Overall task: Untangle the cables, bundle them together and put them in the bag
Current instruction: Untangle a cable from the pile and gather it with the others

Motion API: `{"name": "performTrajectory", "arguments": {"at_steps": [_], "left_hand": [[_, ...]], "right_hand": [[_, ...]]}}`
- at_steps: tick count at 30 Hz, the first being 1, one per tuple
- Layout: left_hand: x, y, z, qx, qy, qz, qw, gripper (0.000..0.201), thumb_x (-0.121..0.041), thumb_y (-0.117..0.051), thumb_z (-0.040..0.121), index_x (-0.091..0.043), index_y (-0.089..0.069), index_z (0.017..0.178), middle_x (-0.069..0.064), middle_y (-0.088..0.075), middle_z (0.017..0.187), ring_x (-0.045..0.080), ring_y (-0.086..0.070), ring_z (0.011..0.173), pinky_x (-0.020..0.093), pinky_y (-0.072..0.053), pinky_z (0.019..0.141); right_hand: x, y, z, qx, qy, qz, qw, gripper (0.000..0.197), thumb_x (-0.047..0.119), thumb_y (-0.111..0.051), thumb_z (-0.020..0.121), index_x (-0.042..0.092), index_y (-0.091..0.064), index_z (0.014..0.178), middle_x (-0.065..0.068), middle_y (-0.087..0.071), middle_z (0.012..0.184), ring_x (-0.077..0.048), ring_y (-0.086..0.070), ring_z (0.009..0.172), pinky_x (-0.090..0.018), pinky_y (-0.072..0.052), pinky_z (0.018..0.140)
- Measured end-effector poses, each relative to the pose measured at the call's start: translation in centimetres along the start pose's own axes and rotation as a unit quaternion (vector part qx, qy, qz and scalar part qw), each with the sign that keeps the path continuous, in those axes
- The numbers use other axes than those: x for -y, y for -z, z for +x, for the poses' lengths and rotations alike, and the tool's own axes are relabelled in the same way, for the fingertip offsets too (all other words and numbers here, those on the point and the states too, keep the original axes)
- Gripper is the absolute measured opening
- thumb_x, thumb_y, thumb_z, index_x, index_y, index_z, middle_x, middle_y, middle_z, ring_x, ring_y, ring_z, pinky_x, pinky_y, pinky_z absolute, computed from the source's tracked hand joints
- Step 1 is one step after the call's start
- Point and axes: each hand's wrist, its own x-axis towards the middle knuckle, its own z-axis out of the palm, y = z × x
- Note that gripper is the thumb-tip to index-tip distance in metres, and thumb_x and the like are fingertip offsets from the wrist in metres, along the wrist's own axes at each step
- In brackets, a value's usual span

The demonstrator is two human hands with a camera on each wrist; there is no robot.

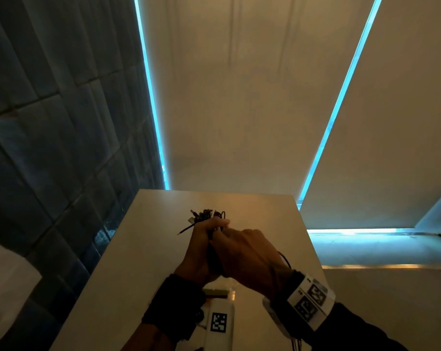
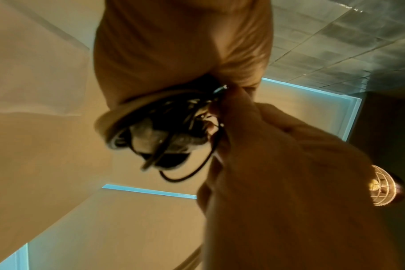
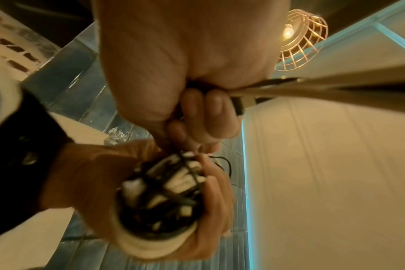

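Note:
Both hands meet above the white table. My left hand grips a bundle of black and white cables, whose plug ends stick out past its fingers. The left wrist view shows the bundle below the left palm, with a pale band curving round it. Seen from the right wrist, the looped cables sit inside the left hand. My right hand curls its fingers on strands at the bundle's top. A pale strip runs off to the right from it.
A small pale object lies on the table under my wrists, mostly hidden. A dark tiled wall stands left, window blinds behind. A wire-cage lamp hangs overhead. A black cable loop trails by my right wrist.

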Motion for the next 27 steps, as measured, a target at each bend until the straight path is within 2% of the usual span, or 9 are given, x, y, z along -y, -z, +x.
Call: {"name": "performTrajectory", "arguments": {"at_steps": [3,6,9,11,14,17,20,24,27], "left_hand": [[-0.4,0.5,0.7,-0.058,-0.055,0.020,0.997,0.028,-0.016,-0.059,0.081,-0.013,-0.044,0.056,-0.002,-0.038,0.047,0.011,-0.036,0.037,0.020,-0.033,0.037],[-1.7,0.8,1.2,-0.110,-0.103,-0.018,0.988,0.036,-0.013,-0.060,0.087,-0.017,-0.043,0.055,-0.003,-0.040,0.048,0.010,-0.039,0.040,0.021,-0.037,0.044],[-3.8,1.6,1.2,-0.150,-0.146,-0.033,0.977,0.042,-0.009,-0.059,0.085,-0.022,-0.036,0.052,-0.006,-0.035,0.043,0.011,-0.033,0.037,0.020,-0.035,0.042],[-5.5,2.1,0.9,-0.159,-0.181,-0.029,0.970,0.043,-0.004,-0.055,0.083,-0.023,-0.035,0.050,-0.006,-0.033,0.041,0.010,-0.031,0.036,0.018,-0.033,0.041],[-6.8,2.3,0.3,-0.145,-0.238,-0.002,0.960,0.045,0.002,-0.051,0.085,-0.023,-0.038,0.050,-0.007,-0.033,0.040,0.008,-0.033,0.034,0.018,-0.033,0.042],[-6.0,1.5,0.2,-0.124,-0.258,0.039,0.957,0.044,0.005,-0.053,0.085,-0.022,-0.040,0.052,-0.007,-0.034,0.042,0.007,-0.036,0.036,0.021,-0.038,0.044],[-4.4,0.7,0.4,-0.094,-0.263,0.082,0.957,0.037,0.001,-0.057,0.085,-0.021,-0.049,0.056,-0.004,-0.042,0.047,0.010,-0.043,0.042,0.024,-0.041,0.048],[-2.9,0.6,0.7,-0.102,-0.268,0.176,0.942,0.027,-0.006,-0.066,0.081,-0.015,-0.055,0.058,0.001,-0.048,0.055,0.016,-0.048,0.049,0.029,-0.044,0.050],[-3.7,0.8,0.7,-0.112,-0.257,0.169,0.945,0.036,-0.006,-0.064,0.082,-0.014,-0.048,0.051,0.006,-0.041,0.054,0.017,-0.040,0.043,0.026,-0.037,0.045]], "right_hand": [[0.2,-1.4,-0.7,-0.006,-0.032,0.018,0.999,0.026,0.012,-0.048,0.094,0.008,-0.050,0.119,-0.009,-0.060,0.102,-0.025,-0.058,0.065,-0.036,-0.050,0.056],[0.9,-2.4,-2.1,-0.046,-0.093,0.190,0.976,0.040,0.030,-0.043,0.100,0.026,-0.034,0.139,0.005,-0.060,0.115,-0.017,-0.061,0.080,-0.035,-0.052,0.068],[0.8,-3.9,-4.7,-0.050,-0.162,0.371,0.913,0.022,0.033,-0.045,0.099,0.031,-0.048,0.121,0.005,-0.061,0.080,-0.008,-0.055,0.063,-0.030,-0.046,0.059],[-0.9,-5.6,-7.0,0.022,-0.224,0.427,0.876,0.016,0.029,-0.051,0.097,0.020,-0.061,0.106,0.003,-0.060,0.072,-0.009,-0.055,0.061,-0.035,-0.051,0.061],[-3.5,-6.5,-8.7,0.161,-0.229,0.413,0.867,0.023,0.021,-0.064,0.090,0.017,-0.068,0.112,0.000,-0.068,0.103,-0.011,-0.065,0.087,-0.033,-0.055,0.084],[-4.4,-3.8,-6.9,0.027,-0.236,0.486,0.841,0.032,0.032,-0.059,0.087,0.025,-0.064,0.119,0.010,-0.066,0.118,0.001,-0.061,0.106,-0.015,-0.050,0.086],[-3.2,-1.4,-3.0,-0.018,-0.249,0.561,0.789,0.048,0.063,-0.041,0.087,0.031,-0.065,0.115,0.011,-0.067,0.119,-0.002,-0.060,0.111,-0.023,-0.046,0.096],[-0.7,-0.4,0.6,0.098,-0.263,0.533,0.799,0.068,0.071,-0.025,0.087,0.020,-0.068,0.098,-0.004,-0.073,0.084,-0.013,-0.069,0.072,-0.024,-0.053,0.072],[0.5,-2.3,0.6,-0.017,-0.246,0.476,0.844,0.064,0.062,-0.030,0.091,0.014,-0.066,0.070,0.006,-0.052,0.050,-0.006,-0.046,0.044,-0.019,-0.040,0.052]]}}
